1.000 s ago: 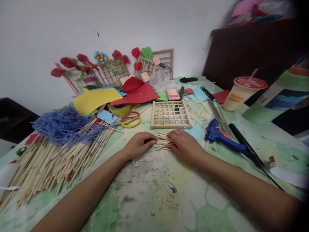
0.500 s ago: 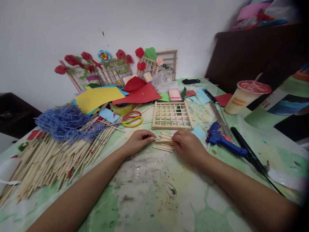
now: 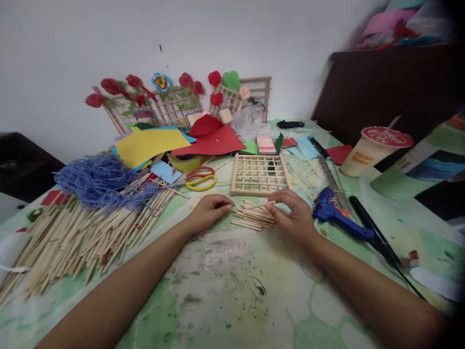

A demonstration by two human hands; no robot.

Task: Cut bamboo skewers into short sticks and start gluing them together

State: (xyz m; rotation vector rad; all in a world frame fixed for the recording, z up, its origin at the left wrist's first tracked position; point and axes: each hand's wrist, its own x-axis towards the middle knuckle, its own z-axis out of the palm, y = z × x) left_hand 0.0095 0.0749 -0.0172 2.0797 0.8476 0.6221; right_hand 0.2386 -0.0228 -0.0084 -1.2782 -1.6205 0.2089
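A small pile of short wooden sticks (image 3: 254, 214) lies on the table between my two hands. My right hand (image 3: 296, 218) pinches one short stick (image 3: 264, 204) between thumb and fingertips, above the right side of the pile. On the left, my left hand (image 3: 212, 212) rests on the table with thumb and fingers drawn together at the pile's left end; whether anything is between them is too small to tell. Just behind the pile lies a wooden lattice frame (image 3: 259, 175), flat on the table.
Long sticks (image 3: 72, 242) and blue yarn (image 3: 96, 182) cover the left side. Scissors (image 3: 200, 182) lie left of the lattice. A blue glue gun (image 3: 337, 218), a sealed cup (image 3: 374, 151) and a large bottle (image 3: 417, 160) are at the right. Coloured paper (image 3: 150, 147) is behind.
My right hand has lifted slightly off the pile and now holds a single stick. More of the pile's right end shows. My left hand has hardly moved.
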